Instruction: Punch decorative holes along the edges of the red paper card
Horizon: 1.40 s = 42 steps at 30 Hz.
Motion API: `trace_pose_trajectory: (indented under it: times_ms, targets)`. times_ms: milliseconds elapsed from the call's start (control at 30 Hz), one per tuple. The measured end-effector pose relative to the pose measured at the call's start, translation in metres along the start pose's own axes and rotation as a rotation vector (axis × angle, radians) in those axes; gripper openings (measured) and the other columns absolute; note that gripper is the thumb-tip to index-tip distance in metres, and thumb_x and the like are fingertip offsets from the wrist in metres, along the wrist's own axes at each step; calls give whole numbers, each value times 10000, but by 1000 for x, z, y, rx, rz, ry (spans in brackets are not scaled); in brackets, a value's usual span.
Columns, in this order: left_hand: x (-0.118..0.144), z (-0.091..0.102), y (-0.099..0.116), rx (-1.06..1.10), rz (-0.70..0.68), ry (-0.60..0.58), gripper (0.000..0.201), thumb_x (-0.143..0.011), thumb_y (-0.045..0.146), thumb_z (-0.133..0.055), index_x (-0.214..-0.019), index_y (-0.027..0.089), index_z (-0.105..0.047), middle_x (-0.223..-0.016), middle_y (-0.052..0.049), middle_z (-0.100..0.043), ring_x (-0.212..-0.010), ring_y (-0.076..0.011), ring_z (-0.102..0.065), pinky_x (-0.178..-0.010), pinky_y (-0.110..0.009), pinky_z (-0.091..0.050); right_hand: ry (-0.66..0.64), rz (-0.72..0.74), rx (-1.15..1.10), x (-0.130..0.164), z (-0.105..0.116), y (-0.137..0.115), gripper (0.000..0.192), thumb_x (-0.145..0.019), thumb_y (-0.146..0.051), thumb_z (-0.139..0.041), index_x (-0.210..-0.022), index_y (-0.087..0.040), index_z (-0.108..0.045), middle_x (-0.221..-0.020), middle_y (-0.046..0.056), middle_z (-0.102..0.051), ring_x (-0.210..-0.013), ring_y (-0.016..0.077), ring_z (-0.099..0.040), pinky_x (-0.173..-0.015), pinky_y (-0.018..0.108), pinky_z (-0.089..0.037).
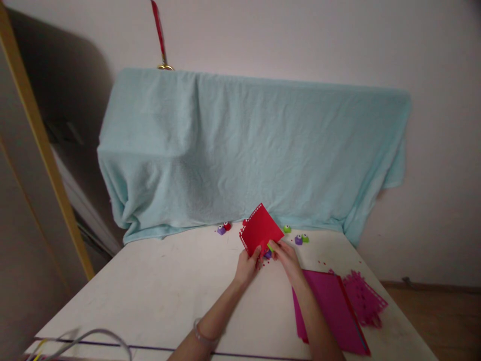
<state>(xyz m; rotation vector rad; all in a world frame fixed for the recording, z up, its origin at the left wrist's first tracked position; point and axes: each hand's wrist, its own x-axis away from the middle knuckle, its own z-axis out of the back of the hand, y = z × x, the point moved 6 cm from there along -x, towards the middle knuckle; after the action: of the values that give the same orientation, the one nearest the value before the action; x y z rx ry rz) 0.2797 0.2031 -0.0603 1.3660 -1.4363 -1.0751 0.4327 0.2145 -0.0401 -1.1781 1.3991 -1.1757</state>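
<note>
Pinching red sheet [262, 226] at near edge, left hand [247, 265]; gripping green punch [270, 246], right hand [286, 256]; sheet extends beyond both

light blue towel [259, 150], red ribbon [159, 30] above it, pale wall [300, 40], grey cable [99, 330]

Legible texts, labels, brands, numbers, signs: none.
</note>
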Motion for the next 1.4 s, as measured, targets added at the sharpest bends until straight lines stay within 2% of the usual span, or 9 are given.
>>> trace_pose_trajectory:
  times_ms: [133,300,567,767,967,1400]
  targets:
    - [-2,0,-4,-43,-1,-54,528,-776,656,-590,-632,149,-579,-504,-25,-543,-399,-97,-402,-433,-237,-279,-6,-12,-14,0,1,3,501,-629,-620,-774,-754,-150,-655,-565,-6,-547,-485,116,-446,-478,254,-314]
    - [-3,2,-7,-61,-6,-44,524,-782,654,-584,-642,149,-578,-501,-19,-539,-405,-101,-402,-441,-241,-285,-13,-11,-12,-1,1,4,497,-648,-611,-767,-784,-146,-659,-606,5,-568,-496,121,-456,-480,254,-326]
    - [1,2,2,-86,-10,-28,522,-760,664,-603,-635,157,-591,-489,-31,-545,-421,-115,-430,-453,-245,-313,13,-5,-14,0,2,4,411,-723,-538,-748,-783,-145,-645,-571,0,-547,-499,119,-454,-488,250,-327]
    - [3,1,8,-160,14,-50,548,-765,685,-575,-697,143,-610,-513,-28,-565,-459,-129,-477,-479,-245,-358,-30,-18,-56,-1,0,4,427,-716,-528,-759,-869,-139,-673,-679,22,-605,-505,110,-467,-474,243,-334]
    - [4,1,12,-215,-1,-66,564,-789,696,-531,-666,149,-590,-525,-39,-577,-461,-128,-481,-475,-243,-358,-43,-40,-70,1,-2,3,426,-682,-519,-785,-847,-140,-686,-689,24,-608,-501,108,-461,-477,250,-348]
    - [-3,3,-5,-186,-14,-76,543,-826,666,-512,-694,142,-565,-546,-18,-556,-443,-105,-443,-459,-228,-322,-36,-30,-78,1,-1,5,428,-698,-506,-780,-881,-134,-678,-747,36,-617,-535,111,-471,-498,250,-363]
